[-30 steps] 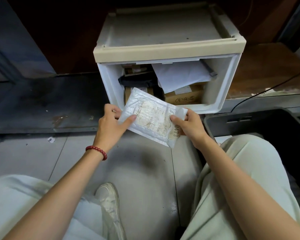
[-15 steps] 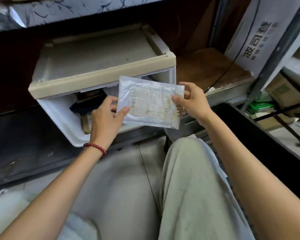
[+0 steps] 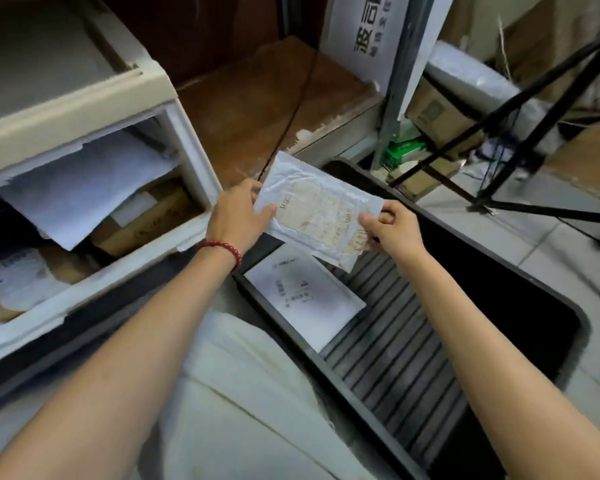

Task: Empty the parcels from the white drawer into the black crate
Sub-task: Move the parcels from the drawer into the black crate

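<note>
Both hands are pinching one flat parcel (image 3: pixel 321 216) at mid-frame: the left hand (image 3: pixel 238 216) is gripping its left edge, the right hand (image 3: pixel 392 230) its lower right corner. It is hanging over the black crate (image 3: pixel 395 358), where a second parcel (image 3: pixel 305 299) is lying. More parcels (image 3: pixel 84 188) are sitting in the white drawer (image 3: pixel 191 188) at left.

Low dark shelf (image 3: pixel 49 382) at left: white drawer (image 3: pixel 101 296) resting on it. Worn wooden board (image 3: pixel 257 109) far centre, right of drawer; black cable (image 3: pixel 293 109) running across it. Pale tiled floor (image 3: pixel 520 233) at right: black crate (image 3: pixel 395 358) standing on it, just beside shelf edge. Black tripod legs (image 3: pixel 534 209) planted on tiles far right, apart from crate.
</note>
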Available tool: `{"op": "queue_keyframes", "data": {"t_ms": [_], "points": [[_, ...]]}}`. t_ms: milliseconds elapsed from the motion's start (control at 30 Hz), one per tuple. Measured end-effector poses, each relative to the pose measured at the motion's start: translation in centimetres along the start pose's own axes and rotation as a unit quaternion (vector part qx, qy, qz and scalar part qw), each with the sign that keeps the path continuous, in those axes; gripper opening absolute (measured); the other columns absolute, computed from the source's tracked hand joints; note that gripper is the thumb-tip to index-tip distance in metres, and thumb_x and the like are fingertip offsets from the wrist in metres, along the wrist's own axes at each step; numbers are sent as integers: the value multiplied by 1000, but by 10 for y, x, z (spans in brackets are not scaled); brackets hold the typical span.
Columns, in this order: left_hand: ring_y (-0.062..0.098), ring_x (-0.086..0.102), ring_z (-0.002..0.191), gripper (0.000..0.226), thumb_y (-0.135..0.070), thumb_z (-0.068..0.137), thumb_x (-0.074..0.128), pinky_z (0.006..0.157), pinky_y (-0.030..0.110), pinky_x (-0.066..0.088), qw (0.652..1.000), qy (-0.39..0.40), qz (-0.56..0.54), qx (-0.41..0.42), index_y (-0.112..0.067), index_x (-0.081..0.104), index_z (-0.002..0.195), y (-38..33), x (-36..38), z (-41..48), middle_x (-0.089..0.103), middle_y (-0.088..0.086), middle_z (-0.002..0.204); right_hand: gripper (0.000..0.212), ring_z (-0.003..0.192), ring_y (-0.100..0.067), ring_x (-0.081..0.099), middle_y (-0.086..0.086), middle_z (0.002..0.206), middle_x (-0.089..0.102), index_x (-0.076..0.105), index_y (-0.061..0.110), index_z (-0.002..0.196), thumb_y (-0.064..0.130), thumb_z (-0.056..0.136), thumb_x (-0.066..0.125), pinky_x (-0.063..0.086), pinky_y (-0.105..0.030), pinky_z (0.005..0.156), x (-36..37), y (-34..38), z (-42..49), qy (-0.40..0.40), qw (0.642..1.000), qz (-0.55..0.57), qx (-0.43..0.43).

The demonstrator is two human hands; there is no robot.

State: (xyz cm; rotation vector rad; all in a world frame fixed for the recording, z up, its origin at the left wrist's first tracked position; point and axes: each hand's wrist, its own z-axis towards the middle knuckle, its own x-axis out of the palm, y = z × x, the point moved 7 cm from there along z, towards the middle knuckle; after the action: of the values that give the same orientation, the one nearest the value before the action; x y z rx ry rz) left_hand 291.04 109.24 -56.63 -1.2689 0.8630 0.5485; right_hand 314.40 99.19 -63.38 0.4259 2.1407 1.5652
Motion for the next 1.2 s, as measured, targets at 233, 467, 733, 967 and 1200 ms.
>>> {"op": "queue_keyframes", "data": {"t_ms": [233, 467, 733, 967, 1200], "points": [[21, 57, 109, 36, -34, 92, 59, 87, 39, 47, 979, 60, 173, 90, -22, 54, 125, 13, 51, -1, 63, -2, 118, 12, 75, -17, 65, -4, 87, 63, 52, 9, 100, 12, 94, 62, 57, -24, 49, -10, -112, 4, -72, 976, 70, 194], [22, 56, 106, 27, -33, 93, 57, 86, 40, 46, 981, 77, 160, 78, -20, 57, 117, 40, 44, 5, 65, -1, 111, 28, 94, -28, 65, -11, 113, 58, 45, 12, 112, 9, 91, 64, 57, -35, 57, 50, -186, -12, -50, 958, 13, 281], [21, 55, 106, 26, -36, 93, 55, 84, 37, 43, 983, 56, 168, 50, -22, 59, 115, 69, 31, 4, 65, -3, 109, 43, 94, -28, 50, -12, 118, 40, 30, 13, 129, -9, 93, 40, 55, -49, 84, 116, -181, -3, 26, 959, -43, 279], [22, 56, 106, 30, -40, 92, 55, 86, 39, 44, 973, 48, 222, 29, -23, 59, 117, 92, 16, -8, 66, -2, 109, 50, 103, -30, 54, -14, 116, 52, 34, 6, 132, 22, 93, 60, 44, -35, 78, 120, -160, 1, 129, 934, -278, 183], [24, 55, 109, 35, -47, 88, 54, 87, 40, 43, 965, 52, 258, -10, -26, 58, 116, 101, -9, -19, 65, -2, 112, 65, 142, -26, 31, -6, 156, 31, 38, 18, 145, 54, 92, 52, 31, -47, 113, 121, -96, -8, 147, 885, -441, -34]]}}
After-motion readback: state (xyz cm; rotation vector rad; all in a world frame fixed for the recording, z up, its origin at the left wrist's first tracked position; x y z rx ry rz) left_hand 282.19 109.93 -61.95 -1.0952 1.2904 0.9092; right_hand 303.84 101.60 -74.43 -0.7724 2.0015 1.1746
